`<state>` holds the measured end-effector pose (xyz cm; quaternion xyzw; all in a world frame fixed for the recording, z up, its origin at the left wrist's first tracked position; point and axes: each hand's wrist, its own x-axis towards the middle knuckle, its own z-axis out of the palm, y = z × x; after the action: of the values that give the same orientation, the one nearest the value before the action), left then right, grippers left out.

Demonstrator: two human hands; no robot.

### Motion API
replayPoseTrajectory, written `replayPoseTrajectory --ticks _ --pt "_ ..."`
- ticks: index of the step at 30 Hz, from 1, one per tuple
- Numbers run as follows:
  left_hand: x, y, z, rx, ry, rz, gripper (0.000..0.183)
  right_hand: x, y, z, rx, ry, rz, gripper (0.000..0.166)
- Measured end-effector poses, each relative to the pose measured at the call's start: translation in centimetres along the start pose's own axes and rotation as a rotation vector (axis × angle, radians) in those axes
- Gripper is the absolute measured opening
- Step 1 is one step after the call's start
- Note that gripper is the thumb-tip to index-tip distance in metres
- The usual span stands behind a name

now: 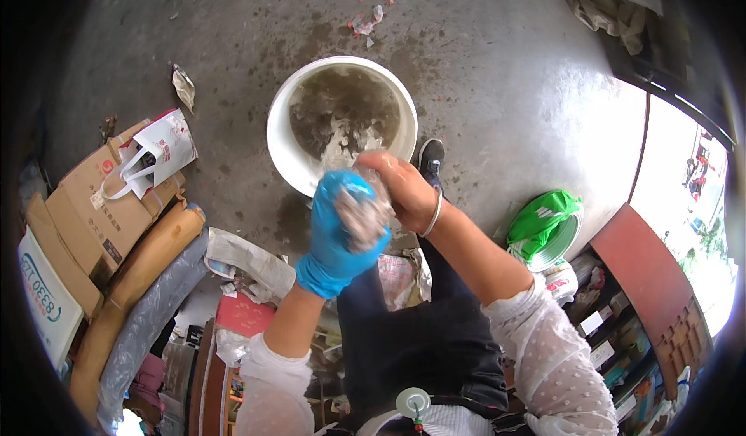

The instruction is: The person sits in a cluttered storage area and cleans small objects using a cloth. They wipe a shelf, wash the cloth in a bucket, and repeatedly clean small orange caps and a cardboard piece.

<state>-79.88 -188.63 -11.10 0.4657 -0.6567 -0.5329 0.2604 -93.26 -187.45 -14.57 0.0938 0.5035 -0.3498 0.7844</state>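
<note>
A white round bucket (280, 127) stands on the floor before me, with murky brown water (344, 101) inside. My left hand (344, 232), in a blue glove, grips a wet, greyish, crumpled material (364, 217) at the bucket's near edge. Bare and wet, my right hand (402, 188) closes on the same material from the right side. A pale, ragged part (338, 147) of it hangs down into the bucket. What exactly the material is cannot be told; the hands cover part of it and it is blurred.
Wet spots and torn scraps (367, 23) mark the concrete floor (233, 39). Flattened cardboard (96, 203), a white carrier bag (169, 144) and long rolls (137, 278) lie at the left. A green bag (539, 220) hangs over a white bucket (562, 243) at the right, near crowded shelves.
</note>
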Motion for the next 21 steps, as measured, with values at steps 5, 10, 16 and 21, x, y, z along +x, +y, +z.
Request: replayPoseTrajectory --ticks 5,10,16,21 --pt "0.7 -0.5 0.0 0.245 -0.128 0.337 0.029 1.0 -2.4 0.2 -0.219 -0.051 0.152 0.019" --pt "-1.6 -4.0 0.3 0.028 0.016 -0.044 0.043 -0.5 -4.7 0.2 -0.364 -0.167 -0.029 0.041" --pt "-2.0 -5.7 -0.6 -0.623 0.067 -0.483 0.055 0.2 -2.8 0.9 -1.075 0.117 -0.823 0.037" --pt "-2.0 -7.8 -1.9 -1.274 -0.039 -0.66 0.054 -1.6 -2.3 2.4 -1.345 -0.134 -1.202 0.039"
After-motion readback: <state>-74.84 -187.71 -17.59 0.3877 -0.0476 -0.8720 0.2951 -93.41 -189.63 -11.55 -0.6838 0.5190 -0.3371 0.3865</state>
